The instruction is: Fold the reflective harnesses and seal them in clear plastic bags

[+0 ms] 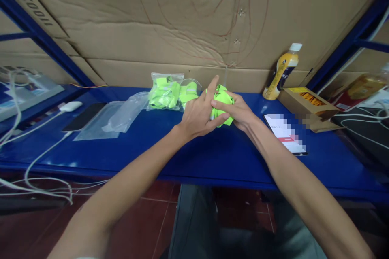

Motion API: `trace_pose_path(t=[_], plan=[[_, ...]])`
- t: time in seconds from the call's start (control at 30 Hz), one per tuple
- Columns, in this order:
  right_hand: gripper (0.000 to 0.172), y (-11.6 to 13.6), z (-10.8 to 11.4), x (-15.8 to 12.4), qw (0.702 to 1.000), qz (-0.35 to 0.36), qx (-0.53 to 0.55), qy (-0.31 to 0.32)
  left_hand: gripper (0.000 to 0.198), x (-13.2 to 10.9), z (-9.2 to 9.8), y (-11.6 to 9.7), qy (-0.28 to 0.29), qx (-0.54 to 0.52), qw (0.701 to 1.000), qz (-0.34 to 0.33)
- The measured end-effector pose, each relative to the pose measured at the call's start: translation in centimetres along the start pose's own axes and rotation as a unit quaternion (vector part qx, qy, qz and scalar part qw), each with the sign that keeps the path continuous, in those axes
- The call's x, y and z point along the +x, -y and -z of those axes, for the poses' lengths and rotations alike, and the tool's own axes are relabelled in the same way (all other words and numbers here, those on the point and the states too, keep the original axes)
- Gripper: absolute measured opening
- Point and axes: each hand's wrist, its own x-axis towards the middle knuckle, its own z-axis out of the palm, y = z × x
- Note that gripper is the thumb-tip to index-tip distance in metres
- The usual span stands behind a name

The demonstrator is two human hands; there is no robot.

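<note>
Between my two hands is a folded bundle of neon yellow-green fabric bands (223, 101), held just above the blue tabletop. My left hand (196, 115) grips its left side, the thumb lying across the front and one finger pointing up. From the right, my right hand (241, 111) wraps round the bundle with its thumb over the front; its other fingers are mostly hidden behind. Close to my left hand lie a clear zip bag (165, 92) with similar neon bands inside and a second clear bag of neon bands (188, 91), partly covered by that hand.
Flat clear plastic bags (114, 119) and a dark phone (85, 116) lie left, near a white charger (71, 106) and cables. Right are a lit phone (284, 133), a yellow drink bottle (281, 73) and an open cardboard box (310, 109). A cardboard wall (106, 28) stands behind.
</note>
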Motion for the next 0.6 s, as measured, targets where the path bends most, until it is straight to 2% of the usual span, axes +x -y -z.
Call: trace_pose_path(t=[0.1,0.23,0.27,0.33,0.43,0.5,0.57,0.6], plan=[[0.068,-0.3,-0.3,0.2,0.996,-0.063,0.064,-0.019,0.105,0.3,0.0,0.8,0.01,-0.028,0.999,-0.014],[0.062,-0.8,-0.8,0.4,0.992,-0.058,0.099,-0.059,0.109,1.3,0.0,2.0,0.021,-0.087,0.995,-0.04],[0.062,-0.9,-0.9,0.5,0.991,-0.049,0.1,-0.071,0.107,1.6,0.2,2.2,0.013,-0.104,0.994,-0.032],[0.06,-1.1,-0.7,0.7,0.991,-0.033,0.095,-0.092,0.095,2.3,1.4,2.5,-0.038,-0.12,0.992,-0.003],[0.055,-1.1,0.0,1.0,0.989,-0.011,0.085,-0.116,0.07,2.6,5.4,4.3,-0.161,-0.049,0.984,0.054],[0.056,-1.0,0.6,1.1,0.987,0.0,0.084,-0.137,0.059,1.6,9.2,7.3,-0.215,0.054,0.967,0.123],[0.058,-0.7,0.9,1.2,0.984,0.001,0.087,-0.153,0.057,-0.3,13.1,11.6,-0.221,0.102,0.952,0.189],[0.059,-0.6,1.0,1.2,0.984,-0.001,0.09,-0.155,0.059,-1.5,14.9,13.9,-0.192,0.078,0.959,0.193]])
